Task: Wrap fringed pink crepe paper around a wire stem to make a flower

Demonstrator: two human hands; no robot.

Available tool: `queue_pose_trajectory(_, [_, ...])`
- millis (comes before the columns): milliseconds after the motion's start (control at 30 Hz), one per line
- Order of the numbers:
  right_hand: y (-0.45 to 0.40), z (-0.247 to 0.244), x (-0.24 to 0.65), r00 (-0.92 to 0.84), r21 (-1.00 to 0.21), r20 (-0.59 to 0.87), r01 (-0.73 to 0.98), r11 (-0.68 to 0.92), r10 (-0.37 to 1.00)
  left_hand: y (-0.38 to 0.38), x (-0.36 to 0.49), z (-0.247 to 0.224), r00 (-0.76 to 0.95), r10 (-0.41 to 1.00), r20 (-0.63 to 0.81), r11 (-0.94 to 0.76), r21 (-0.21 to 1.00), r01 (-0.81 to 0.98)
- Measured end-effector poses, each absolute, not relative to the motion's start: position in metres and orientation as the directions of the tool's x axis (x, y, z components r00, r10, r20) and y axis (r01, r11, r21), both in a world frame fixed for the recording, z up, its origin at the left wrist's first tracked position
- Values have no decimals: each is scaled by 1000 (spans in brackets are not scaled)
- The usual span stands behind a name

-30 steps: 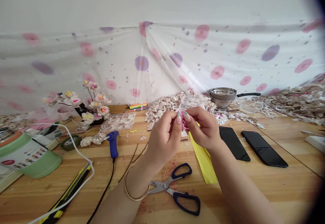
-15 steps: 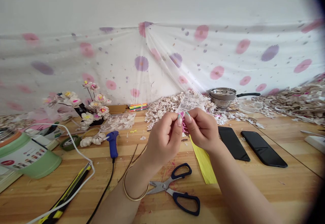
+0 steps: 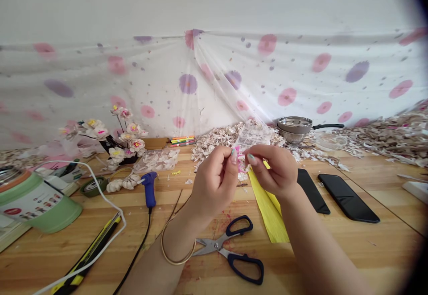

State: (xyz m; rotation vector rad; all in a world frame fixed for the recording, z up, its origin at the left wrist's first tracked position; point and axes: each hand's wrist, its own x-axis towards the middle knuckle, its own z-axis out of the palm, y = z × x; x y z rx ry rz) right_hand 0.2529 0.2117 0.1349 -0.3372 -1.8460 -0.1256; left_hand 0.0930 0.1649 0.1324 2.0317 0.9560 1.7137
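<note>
While the left hand (image 3: 216, 177) pinches a small pink piece (image 3: 238, 149) between thumb and fingertips, the right hand (image 3: 276, 170) is just beside it, thumb and fingers closed together at the tips; whether they grip an edge or a fine shred of the piece, I cannot tell. The piece is held up above the worktop (image 3: 374, 250), in front of the scrap heap (image 3: 214, 139), and much of it is hidden by the fingers. Because it looks thin and soft, perhaps paper, a hard squeeze would likely crease or tear it, so a light pinch near the edge seems best, the left fingers acting as the steady side and the right ones making small, slow movements. Long nails could snag it; the pads would be kinder. Resting the forearms would help steadiness, though the scissors (image 3: 216, 245) lie open beside the left wrist and its bangle (image 3: 179, 264), so pushing them aside first would be wise. The yellow sheet (image 3: 267, 210) lies on the worktop near the right forearm, and the blue glue gun (image 3: 149, 190) lies to the left, its nozzle best given room
</note>
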Motion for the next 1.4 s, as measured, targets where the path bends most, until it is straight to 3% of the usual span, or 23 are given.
queue_pose_trajectory(67, [213,139,255,-353,48,931,366,930,91,164,93,133,64,679,731,-719,645,261])
queue_pose_trajectory(133, [213,141,255,-383,88,921,387,918,73,164,94,134,80,696,714,-710,666,229])
queue_pose_trajectory(500, [213,136,246,-303,47,950,366,929,71,162,93,137,134,689,712,-720,652,239])
queue_pose_trajectory(700, [204,132,238,-209,-121,955,371,921,210,163,91,138,157,613,774,-762,526,378])
queue_pose_trajectory(800, [197,132,232,-148,-399,884,255,881,444,164,91,138,172,567,805,-766,440,469])
queue_pose_trajectory(867, [192,136,229,-142,-648,745,81,757,652,166,89,139,189,516,835,-766,352,538])
queue_pose_trajectory(933, [187,142,226,-185,-819,573,-98,565,799,170,86,140,231,424,876,-761,206,615])
queue_pose_trajectory(1067, [183,153,228,-373,-938,294,-291,190,880,180,80,143,389,138,911,-647,-214,731])
queue_pose_trajectory(1133, [184,155,230,-486,-947,224,-313,70,845,181,78,144,432,65,900,-600,-311,737])
queue_pose_trajectory(1167, [185,155,232,-514,-945,222,-321,54,829,181,77,144,422,76,903,-619,-289,731])
queue_pose_trajectory(1233, [187,153,234,-455,-926,304,-346,148,837,177,78,144,334,205,920,-712,-94,696])
queue_pose_trajectory(1300, [189,148,236,-270,-853,492,-340,396,828,171,80,143,212,420,883,-773,225,593])
queue_pose_trajectory(1400, [193,144,239,-80,-604,796,-176,777,600,164,82,143,119,674,729,-710,596,376])
